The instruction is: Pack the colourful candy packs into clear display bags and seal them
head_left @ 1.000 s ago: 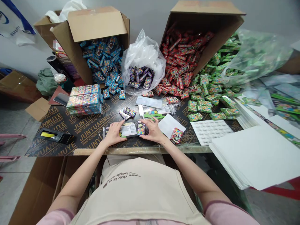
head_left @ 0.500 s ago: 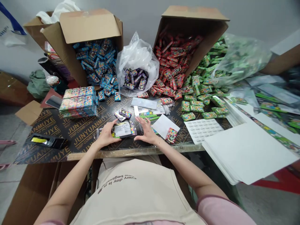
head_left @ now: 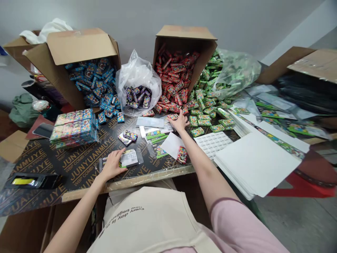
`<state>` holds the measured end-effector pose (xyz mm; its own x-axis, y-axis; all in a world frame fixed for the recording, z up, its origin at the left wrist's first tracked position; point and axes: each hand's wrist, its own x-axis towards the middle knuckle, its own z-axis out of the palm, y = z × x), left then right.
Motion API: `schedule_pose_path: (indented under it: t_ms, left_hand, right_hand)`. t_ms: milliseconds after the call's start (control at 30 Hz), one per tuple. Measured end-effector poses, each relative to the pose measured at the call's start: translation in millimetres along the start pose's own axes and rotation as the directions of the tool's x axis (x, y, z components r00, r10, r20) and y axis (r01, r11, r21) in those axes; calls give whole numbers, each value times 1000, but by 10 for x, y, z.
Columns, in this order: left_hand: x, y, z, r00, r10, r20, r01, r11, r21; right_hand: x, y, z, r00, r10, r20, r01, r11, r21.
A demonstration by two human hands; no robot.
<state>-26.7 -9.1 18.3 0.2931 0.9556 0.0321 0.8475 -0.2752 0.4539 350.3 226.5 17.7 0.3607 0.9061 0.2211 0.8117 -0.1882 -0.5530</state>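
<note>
My left hand (head_left: 113, 166) is closed round the left end of a flat printed packet (head_left: 129, 158) with a white barcode label, low on the table near its front edge. A clear sleeve sticks out past the packet's right side. Farther out, my right hand (head_left: 180, 122) reaches over a small red printed box (head_left: 173, 117), thumb and fingers apart on either side of it. Just above my left hand lie a purple printed box (head_left: 130, 135) and a paler one (head_left: 124, 139). Another red box (head_left: 182, 154) rests on the corner of a white card (head_left: 170, 144).
Cartons of blue boxes (head_left: 92, 80) and red boxes (head_left: 179, 70) stand at the back, with a clear bag (head_left: 137, 77) of purple ones between. Green boxes (head_left: 204, 119) spread rightward. A bundled stack (head_left: 73, 128) and tape dispenser (head_left: 33, 181) sit left; white sheets (head_left: 260, 158) lie right.
My right hand has left the area beside the labelled packet and moved away from me to the right, to a red box. My left hand stays at the packet. The view has turned rightward.
</note>
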Motion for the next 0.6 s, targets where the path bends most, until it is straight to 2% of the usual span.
schedule_pose_path:
  t_ms: [67, 100, 167, 200, 233, 300, 333, 367, 433, 500, 533, 600]
  left_hand:
    - [-18, -39, 26, 1000, -6, 2, 6, 1000, 19]
    - [-20, -39, 34, 1000, -9, -1, 9, 1000, 28]
    - [-1, 4, 45, 1000, -8, -5, 8, 999, 47]
    - [22, 43, 50, 1000, -3, 1, 3, 999, 52]
    - [53, 88, 54, 1000, 2, 9, -3, 999, 53]
    - [129, 180, 56, 999, 11, 38, -12, 999, 33]
    - [166, 220, 51, 999, 6, 41, -6, 1000, 12]
    - [197, 255, 40, 1000, -5, 30, 6, 1000, -16]
    - [232, 306, -1, 999, -28, -20, 26, 996, -85]
    - [230, 341, -53, 998, -31, -63, 21, 988, -152]
    - [220, 355, -75, 997, -21, -71, 8, 984, -179]
    - [196, 381, -98, 998, 10, -62, -24, 976, -217]
  right_hand:
    - [115, 48, -40, 999, -6, 39, 7, 1000, -9]
    - [82, 29, -65, 998, -54, 33, 53, 998, 17]
    - [-141, -90, -115, 974, -226, 8, 223, 966, 131]
    - [-316, -176, -138, 939, -344, 10, 334, 919, 211]
    - [-519, -267, -162, 882, -470, 28, 442, 847, 296]
    - [-952, -432, -218, 727, -680, 96, 585, 686, 432]
    - [-1157, -492, -251, 643, -753, 138, 627, 622, 470]
    - [-1338, -533, -285, 582, -795, 171, 652, 581, 487]
    - [-1610, -566, -350, 531, -818, 220, 673, 565, 478]
    - [-1756, -559, -402, 518, -814, 264, 669, 577, 468]
    - [-1791, -551, -420, 497, -817, 292, 664, 575, 478]
    - [-1810, -539, -437, 417, -837, 354, 652, 547, 525]
